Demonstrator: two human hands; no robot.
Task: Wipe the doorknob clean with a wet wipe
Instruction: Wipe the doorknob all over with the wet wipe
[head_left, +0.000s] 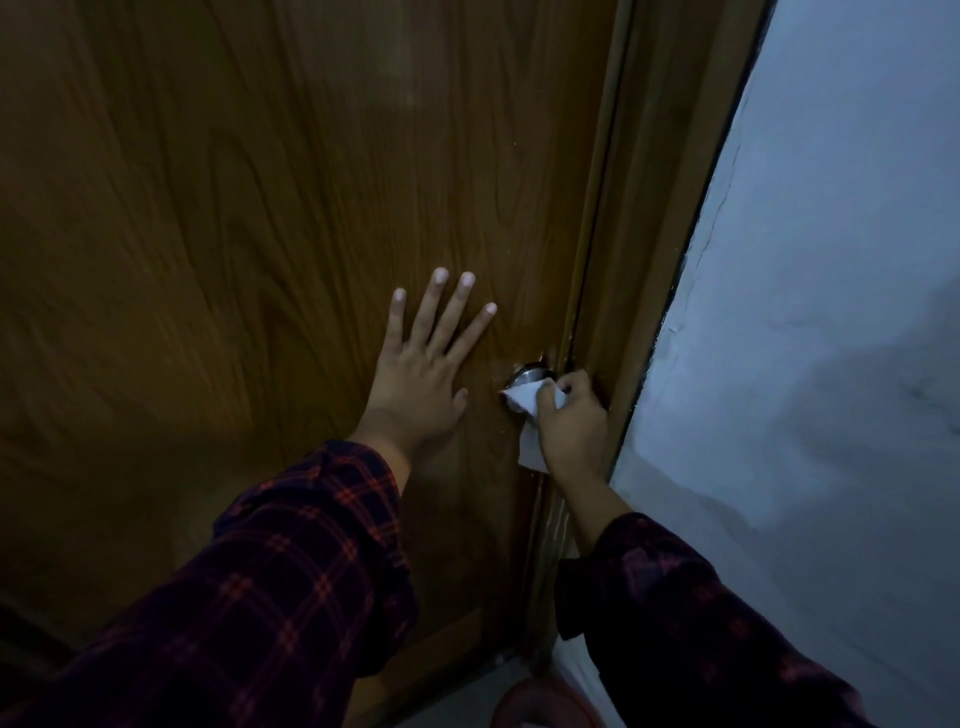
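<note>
Right hand (569, 431) fingers curl the wet wipe (530, 410) round our doorknob (525, 373); left hand (423, 364) flat, splayed (empty) on door (234, 234) — let's twist fully round.

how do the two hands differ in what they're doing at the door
The left hand lies flat on the wooden door with fingers straight and spread, holding nothing; the right hand is curled, gripping a white wet wipe against the metal doorknob. The left hand sits away from the knob; the right hand covers most of it. Both come out of dark plaid sleeves.
</note>
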